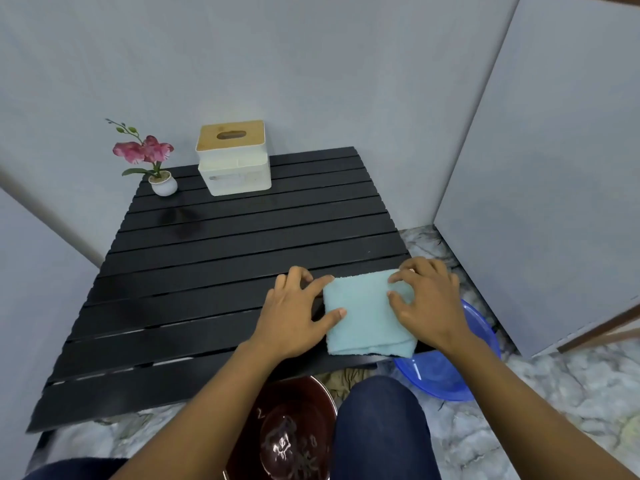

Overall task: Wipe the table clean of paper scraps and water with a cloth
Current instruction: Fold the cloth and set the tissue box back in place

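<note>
At the far left of the black slatted counter [194, 271] stands a small potted orchid [152, 161] in a white pot, and just to its right a white tissue box [234, 161] with a wooden lid. A faint dark smear on the slats in front of the pot may be water; I cannot tell for certain. My left hand [294, 313] lies flat on the counter, fingers spread, thumb and forefinger tips touching the left edge of the folded light-blue cloth [367, 317], gripping nothing. The cloth sits at the counter's near right corner. My right hand [429, 303] presses down on its right side, fingers bent, palm hiding that edge; it is not closed around the cloth. Below the counter, a dark red basin [294, 431] holding water is partly hidden by my arm and knee, and a blue basin [446, 372] is half covered by my right forearm.
</note>
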